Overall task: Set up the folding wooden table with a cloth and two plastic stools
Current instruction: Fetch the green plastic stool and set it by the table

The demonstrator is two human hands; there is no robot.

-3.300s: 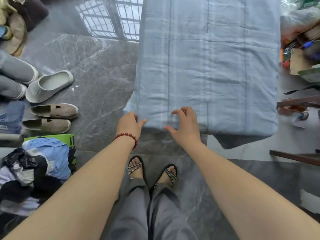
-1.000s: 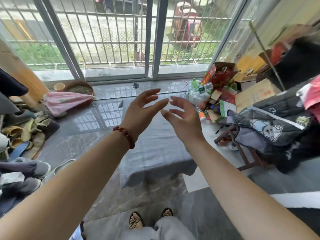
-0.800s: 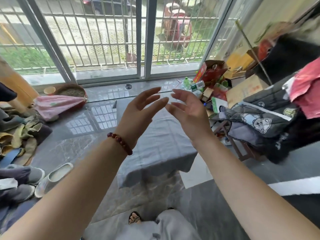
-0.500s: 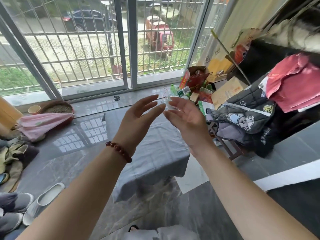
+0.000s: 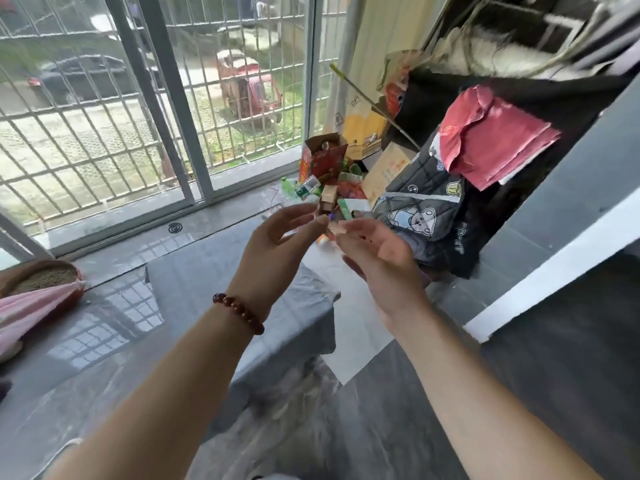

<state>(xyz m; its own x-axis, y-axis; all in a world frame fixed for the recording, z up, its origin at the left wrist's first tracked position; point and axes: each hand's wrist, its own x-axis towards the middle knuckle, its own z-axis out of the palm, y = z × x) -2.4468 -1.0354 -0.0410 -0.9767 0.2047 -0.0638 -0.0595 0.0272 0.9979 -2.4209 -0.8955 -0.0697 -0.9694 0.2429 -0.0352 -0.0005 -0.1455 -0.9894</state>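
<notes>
A pale blue-grey cloth (image 5: 194, 289) covers the low table and hangs over its near edge and right corner; the wooden frame under it is hidden. My left hand (image 5: 273, 247), with a red bead bracelet at the wrist, is raised above the table, fingers apart and empty. My right hand (image 5: 377, 258) is raised beside it, palm turned inward, fingers spread, holding nothing. The fingertips of both hands nearly meet in the air. No plastic stool shows in this view.
A barred sliding window (image 5: 166, 109) fills the far side. Cardboard boxes and bottles (image 5: 325, 171) crowd the far right corner. Dark jackets and a red cloth (image 5: 485, 143) hang at the right. A basket with a pink cloth (image 5: 38, 292) sits at the left.
My hands left the cloth's near edge and rose into the air in front of me. My view lifted and swung right, from the tabletop toward the window and the clutter.
</notes>
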